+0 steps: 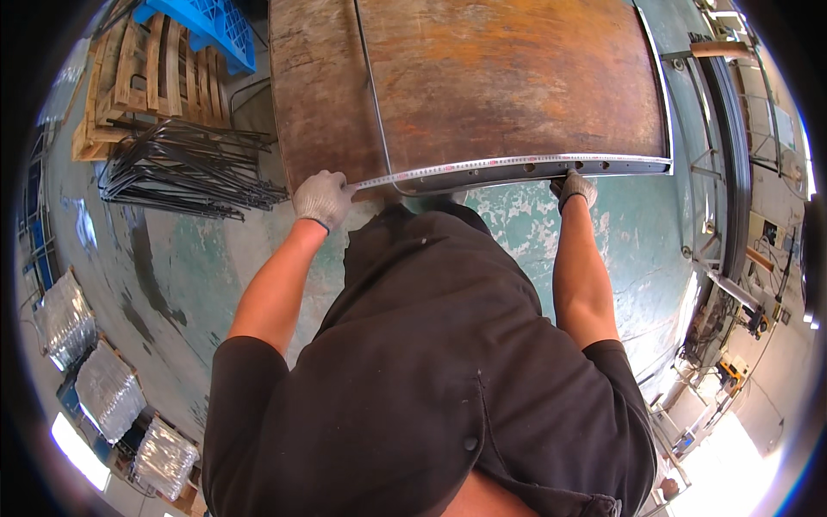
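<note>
A white tape measure (465, 167) with printed graduations stretches along the near edge of a brown, worn tabletop (508, 77). My left hand (324, 196), in a pale knit glove, is closed at the tape's left end. My right hand (575, 187), gloved as well, is closed on the dark metal rail (491, 177) with round holes under the tape; its fingertips are partly hidden. A thin dark metal rod (372, 77) runs down the tabletop and bends to the right close to the tape, between my hands.
Left of the table, a bundle of bent dark rods (185, 172) lies by wooden pallets (155, 73) and a blue plastic pallet (207, 26). Silvery wrapped packs (108, 392) stand farther left. Long dark bars (728, 155) line the right side. The green floor (637, 228) has worn patches.
</note>
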Tool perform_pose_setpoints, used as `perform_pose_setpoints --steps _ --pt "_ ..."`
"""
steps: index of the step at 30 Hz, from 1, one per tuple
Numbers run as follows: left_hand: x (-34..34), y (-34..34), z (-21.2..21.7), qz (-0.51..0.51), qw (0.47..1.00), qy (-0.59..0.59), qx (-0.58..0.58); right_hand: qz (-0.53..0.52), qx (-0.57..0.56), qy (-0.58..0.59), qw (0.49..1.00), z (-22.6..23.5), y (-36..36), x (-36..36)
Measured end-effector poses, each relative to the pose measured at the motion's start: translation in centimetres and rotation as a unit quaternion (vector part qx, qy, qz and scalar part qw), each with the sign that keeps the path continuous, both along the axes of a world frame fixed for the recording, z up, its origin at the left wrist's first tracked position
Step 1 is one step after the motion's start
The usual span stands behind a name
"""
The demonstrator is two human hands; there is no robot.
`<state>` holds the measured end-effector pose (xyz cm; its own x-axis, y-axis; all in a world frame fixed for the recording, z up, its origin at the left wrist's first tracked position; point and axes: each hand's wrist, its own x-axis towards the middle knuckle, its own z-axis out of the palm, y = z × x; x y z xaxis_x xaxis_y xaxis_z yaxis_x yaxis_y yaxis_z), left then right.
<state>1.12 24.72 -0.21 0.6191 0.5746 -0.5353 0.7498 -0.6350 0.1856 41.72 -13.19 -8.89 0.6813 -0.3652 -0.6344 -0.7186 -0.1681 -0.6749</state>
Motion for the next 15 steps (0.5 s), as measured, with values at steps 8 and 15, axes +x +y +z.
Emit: perform_pose_setpoints --steps 8,15 --pt "-0.75 -0.72 -1.15 -0.001 0.997 -0.049 0.054 0.0 0.006 -0.003 1.0 0.01 -0.12 -0.05" --pt "-0.58 -0.98 -1.04 0.001 0.997 -0.045 0.07 -0.016 0.018 0.008 1.0 -0.16 -0.08 0.19"
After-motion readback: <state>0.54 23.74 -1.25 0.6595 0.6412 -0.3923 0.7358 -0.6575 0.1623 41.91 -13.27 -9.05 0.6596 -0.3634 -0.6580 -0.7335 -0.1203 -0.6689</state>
